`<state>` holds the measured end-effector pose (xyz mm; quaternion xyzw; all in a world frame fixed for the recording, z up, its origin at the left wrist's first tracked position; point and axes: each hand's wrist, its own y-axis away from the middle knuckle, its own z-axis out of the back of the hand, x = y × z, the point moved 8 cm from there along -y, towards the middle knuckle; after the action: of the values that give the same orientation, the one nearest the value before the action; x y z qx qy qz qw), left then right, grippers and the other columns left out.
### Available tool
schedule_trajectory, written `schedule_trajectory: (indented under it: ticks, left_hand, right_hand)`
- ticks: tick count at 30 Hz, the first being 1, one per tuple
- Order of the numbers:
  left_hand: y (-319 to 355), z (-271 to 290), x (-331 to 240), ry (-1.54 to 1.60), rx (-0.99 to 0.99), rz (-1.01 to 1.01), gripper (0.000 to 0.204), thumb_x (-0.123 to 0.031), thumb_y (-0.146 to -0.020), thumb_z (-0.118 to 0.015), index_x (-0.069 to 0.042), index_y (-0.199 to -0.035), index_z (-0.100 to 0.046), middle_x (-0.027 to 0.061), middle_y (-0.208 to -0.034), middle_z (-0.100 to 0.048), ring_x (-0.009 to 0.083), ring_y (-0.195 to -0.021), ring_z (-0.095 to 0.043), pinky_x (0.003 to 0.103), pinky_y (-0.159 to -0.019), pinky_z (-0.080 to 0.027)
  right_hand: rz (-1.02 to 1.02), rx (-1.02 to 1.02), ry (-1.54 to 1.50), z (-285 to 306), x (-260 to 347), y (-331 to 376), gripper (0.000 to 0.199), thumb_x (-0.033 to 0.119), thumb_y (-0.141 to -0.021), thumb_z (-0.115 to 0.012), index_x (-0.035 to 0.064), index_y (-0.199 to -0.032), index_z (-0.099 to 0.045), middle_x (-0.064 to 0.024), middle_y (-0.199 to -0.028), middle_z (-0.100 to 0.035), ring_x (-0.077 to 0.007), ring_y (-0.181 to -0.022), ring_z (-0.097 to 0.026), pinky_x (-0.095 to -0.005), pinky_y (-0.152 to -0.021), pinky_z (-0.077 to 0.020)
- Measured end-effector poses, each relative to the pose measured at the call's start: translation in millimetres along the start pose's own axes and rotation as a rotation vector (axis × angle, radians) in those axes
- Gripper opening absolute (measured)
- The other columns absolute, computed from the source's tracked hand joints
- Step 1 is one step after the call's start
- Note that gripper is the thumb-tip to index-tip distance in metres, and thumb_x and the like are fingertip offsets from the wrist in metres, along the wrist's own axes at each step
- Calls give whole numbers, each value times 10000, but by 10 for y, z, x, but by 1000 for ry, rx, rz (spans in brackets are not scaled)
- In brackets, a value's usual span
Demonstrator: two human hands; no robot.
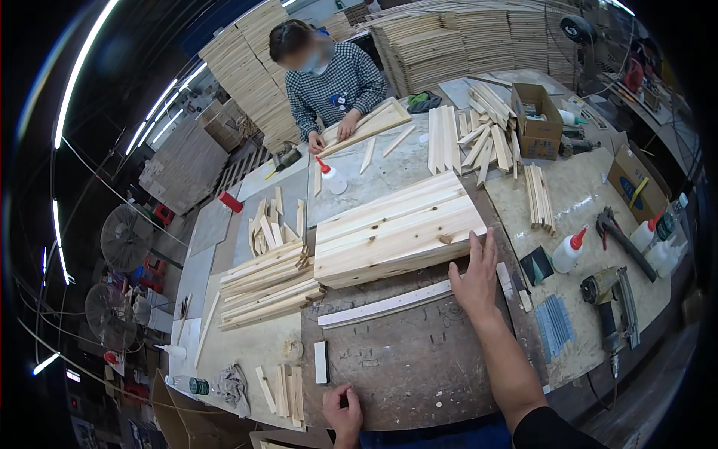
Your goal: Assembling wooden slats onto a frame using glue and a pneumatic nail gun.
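A stack of pale pine boards (393, 228) with dark knots lies across the middle of the bench. My right hand (476, 271) is at its near right corner, fingers spread and stretched out, fingertips at the boards' end and not wrapped round them. Along the near side of the stack runs a long whitish wooden strip (389, 305), just left of my right palm. By the bench's front edge my left hand (342, 410) is curled into a loose fist, with nothing showing in it. A small white-topped block with dark sides (321, 362) lies just beyond that hand.
Long wood strips (262, 288) are piled on the left, short pieces (288, 393) nearer. On the right are a glue bottle (568, 251), a nail gun (612, 303), a hammer (624, 243) and staple strips (554, 325). Across the bench a co-worker (336, 93) handles a wooden frame (366, 127).
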<state>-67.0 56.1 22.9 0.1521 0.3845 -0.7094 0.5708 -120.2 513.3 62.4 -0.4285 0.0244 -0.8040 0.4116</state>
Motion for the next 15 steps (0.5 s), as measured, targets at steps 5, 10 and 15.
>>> schedule_trajectory:
  ticks: [5, 10, 15]
  left_hand:
    - [-17, 5, -44, 2, 10, 20, 95, -57, -971, -748, -42, -1051, -797, 86, -869, -679, 195, -785, -644, 338, -719, -517]
    - [-44, 27, -122, 18, -20, -20, 95, -51, -961, -749, -49, -1042, -798, 93, -878, -705, 221, -791, -656, 356, -726, -525]
    - [-44, 34, -108, 34, -19, -2, 91, -60, -950, -757, -58, -1032, -797, 98, -883, -721, 244, -802, -665, 369, -729, -528]
  right_hand:
    - [20, -14, 6, -15, -3, -3, 874, 140, -893, -793, -5, -1638, -361, -357, -1731, -200, -562, -1561, -286, -597, -1286, -312]
    - [36, -29, 22, -19, -2, 3, 877, 117, -884, -801, 3, -1636, -364, -347, -1740, -191, -561, -1569, -275, -597, -1289, -306]
    - [68, -30, 42, -26, 23, 0, 869, 123, -893, -787, -7, -1634, -351, -362, -1717, -207, -559, -1564, -279, -601, -1292, -305]
